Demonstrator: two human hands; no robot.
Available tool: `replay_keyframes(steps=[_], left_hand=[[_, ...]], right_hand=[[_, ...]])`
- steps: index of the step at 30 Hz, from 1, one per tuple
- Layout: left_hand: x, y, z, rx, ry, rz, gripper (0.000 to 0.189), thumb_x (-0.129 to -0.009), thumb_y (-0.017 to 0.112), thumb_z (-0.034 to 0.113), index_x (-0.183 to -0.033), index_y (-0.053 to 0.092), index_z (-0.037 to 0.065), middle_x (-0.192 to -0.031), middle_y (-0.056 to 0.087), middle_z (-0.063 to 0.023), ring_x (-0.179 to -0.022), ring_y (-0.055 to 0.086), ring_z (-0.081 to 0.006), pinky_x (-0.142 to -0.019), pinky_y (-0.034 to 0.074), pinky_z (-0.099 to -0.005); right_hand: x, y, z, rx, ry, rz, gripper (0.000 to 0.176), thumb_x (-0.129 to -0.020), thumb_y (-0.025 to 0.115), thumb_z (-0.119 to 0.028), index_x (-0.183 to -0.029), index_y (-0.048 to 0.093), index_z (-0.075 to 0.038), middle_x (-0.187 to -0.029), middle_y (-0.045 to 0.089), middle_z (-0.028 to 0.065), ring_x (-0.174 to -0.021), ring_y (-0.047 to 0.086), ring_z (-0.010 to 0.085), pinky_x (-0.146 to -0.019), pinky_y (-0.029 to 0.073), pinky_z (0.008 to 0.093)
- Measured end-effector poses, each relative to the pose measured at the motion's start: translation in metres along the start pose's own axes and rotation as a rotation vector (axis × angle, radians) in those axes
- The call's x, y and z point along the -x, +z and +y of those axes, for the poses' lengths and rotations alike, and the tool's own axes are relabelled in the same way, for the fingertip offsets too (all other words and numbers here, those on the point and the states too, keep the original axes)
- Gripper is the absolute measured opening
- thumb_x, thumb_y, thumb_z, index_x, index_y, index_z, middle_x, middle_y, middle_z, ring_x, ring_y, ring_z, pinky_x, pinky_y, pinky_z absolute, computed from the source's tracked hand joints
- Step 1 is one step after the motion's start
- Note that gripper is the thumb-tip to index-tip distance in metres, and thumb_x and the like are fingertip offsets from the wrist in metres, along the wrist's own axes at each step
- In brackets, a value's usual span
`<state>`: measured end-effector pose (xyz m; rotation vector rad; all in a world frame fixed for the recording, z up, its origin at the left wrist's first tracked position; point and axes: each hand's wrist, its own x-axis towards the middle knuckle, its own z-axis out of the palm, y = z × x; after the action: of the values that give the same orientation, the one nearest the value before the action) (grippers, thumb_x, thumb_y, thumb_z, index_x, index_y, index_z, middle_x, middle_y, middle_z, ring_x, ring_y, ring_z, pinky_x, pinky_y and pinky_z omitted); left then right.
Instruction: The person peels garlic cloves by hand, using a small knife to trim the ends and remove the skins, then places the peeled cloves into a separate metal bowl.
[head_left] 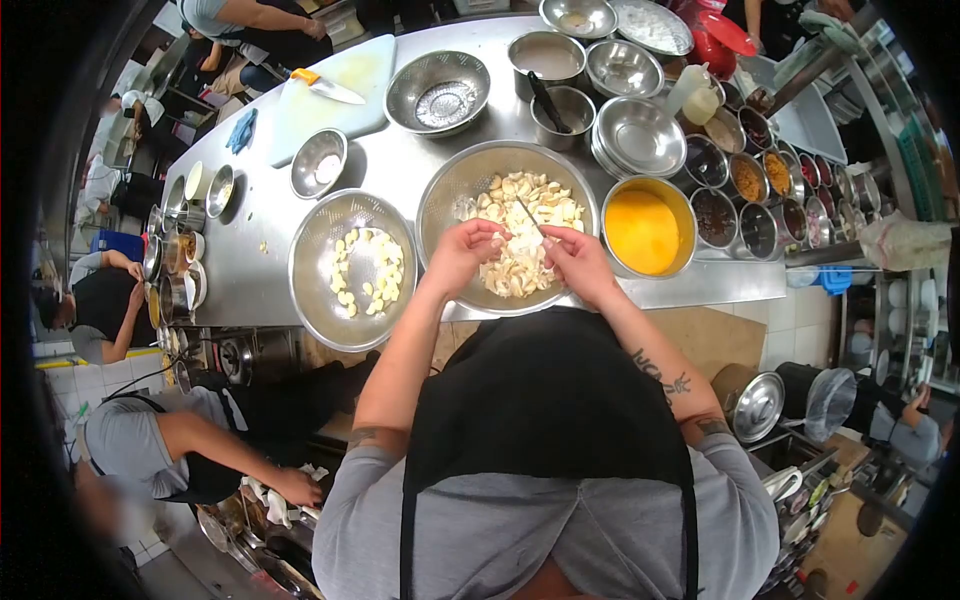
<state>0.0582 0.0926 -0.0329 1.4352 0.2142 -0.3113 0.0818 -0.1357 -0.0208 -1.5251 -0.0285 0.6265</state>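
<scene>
A large perforated metal bowl (440,200) holds many pale cloves that look like garlic (535,195). Over its right part is my right hand (580,262), closed around a small thin knife (528,212) whose blade points up and left. My left hand (468,252) is over the bowl's left part, fingers bent together; what they hold, if anything, is too small to make out. To the left, a second perforated bowl (320,285) contains peeled cloves (385,270). A pot of orange-yellow liquid (645,232) stands just right of the large bowl.
A cutting board (345,90) with an orange-handled knife (330,87), a colander (438,95) and metal bowls (640,138) line the table's back. Many small containers (755,180) stand at right. A co-worker (190,450) is at lower left; others work further left.
</scene>
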Motion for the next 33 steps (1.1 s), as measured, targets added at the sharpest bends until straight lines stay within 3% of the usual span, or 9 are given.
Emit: replay_keyframes(steps=[2, 5, 11, 20, 25, 28, 33], left_hand=[[0.000, 0.007, -0.009, 0.244, -0.065, 0.050, 0.019, -0.095, 0.056, 0.005, -0.113, 0.059, 0.005, -0.091, 0.064, -0.0049, -0.080, 0.062, -0.0144, -0.070, 0.049, -0.0241], [0.006, 0.016, -0.017, 0.762, -0.118, -0.036, 0.020, -0.094, 0.057, 0.004, -0.114, 0.058, 0.006, -0.093, 0.064, -0.0060, -0.082, 0.063, -0.0153, -0.067, 0.048, -0.0237], [0.014, 0.032, -0.006, 0.732, -0.123, -0.071, 0.018, -0.094, 0.056, 0.005, -0.112, 0.057, 0.007, -0.092, 0.064, -0.0054, -0.083, 0.064, -0.0153, -0.066, 0.050, -0.0244], [0.016, 0.041, 0.002, 0.285, 0.037, -0.023, 0.012, -0.093, 0.060, 0.008, -0.104, 0.059, 0.003, -0.089, 0.064, -0.0034, -0.077, 0.060, -0.0105, -0.066, 0.049, -0.0237], [0.020, 0.044, 0.007, 0.208, 0.035, 0.036, 0.016, -0.093, 0.060, 0.007, -0.108, 0.062, 0.001, -0.088, 0.065, -0.0031, -0.076, 0.059, -0.0085, -0.067, 0.049, -0.0232], [0.020, 0.044, 0.000, 0.216, 0.054, 0.042, 0.019, -0.093, 0.060, 0.007, -0.111, 0.063, 0.000, -0.089, 0.065, -0.0034, -0.074, 0.059, -0.0080, -0.067, 0.049, -0.0225], [0.029, 0.046, 0.016, 0.232, -0.030, 0.026, 0.025, -0.095, 0.056, 0.007, -0.118, 0.060, -0.002, -0.092, 0.066, -0.0038, -0.071, 0.059, -0.0080, -0.065, 0.047, -0.0222]], right_hand=[[0.002, 0.003, -0.004, -0.018, 0.003, -0.009, 0.033, -0.096, 0.057, -0.019, -0.125, 0.060, -0.003, -0.070, 0.060, -0.0019, -0.057, 0.048, 0.0028, -0.053, 0.039, 0.0196], [0.006, 0.005, -0.009, -0.088, 0.028, -0.048, 0.032, -0.097, 0.056, -0.019, -0.125, 0.059, -0.003, -0.072, 0.060, -0.0017, -0.060, 0.049, 0.0033, -0.055, 0.040, 0.0198], [0.010, 0.009, -0.010, -0.012, -0.061, -0.094, 0.035, -0.097, 0.056, -0.018, -0.128, 0.057, -0.002, -0.076, 0.060, -0.0010, -0.068, 0.052, 0.0048, -0.061, 0.043, 0.0210], [0.014, 0.011, -0.013, 0.196, -0.167, -0.113, 0.035, -0.095, 0.058, -0.014, -0.130, 0.057, -0.006, -0.082, 0.064, 0.0014, -0.071, 0.054, 0.0056, -0.066, 0.047, 0.0233], [0.021, 0.015, -0.026, 0.224, -0.355, -0.082, 0.034, -0.095, 0.057, -0.012, -0.129, 0.058, -0.008, -0.097, 0.070, 0.0088, -0.083, 0.063, 0.0097, -0.076, 0.051, 0.0257], [0.026, 0.013, -0.036, 0.291, -0.311, -0.111, 0.033, -0.095, 0.057, -0.012, -0.128, 0.059, -0.008, -0.103, 0.070, 0.0126, -0.089, 0.066, 0.0131, -0.080, 0.051, 0.0269], [0.026, 0.013, -0.034, 0.297, -0.289, -0.096, 0.033, -0.095, 0.057, -0.013, -0.127, 0.059, -0.006, -0.099, 0.070, 0.0124, -0.086, 0.066, 0.0139, -0.079, 0.051, 0.0269]])
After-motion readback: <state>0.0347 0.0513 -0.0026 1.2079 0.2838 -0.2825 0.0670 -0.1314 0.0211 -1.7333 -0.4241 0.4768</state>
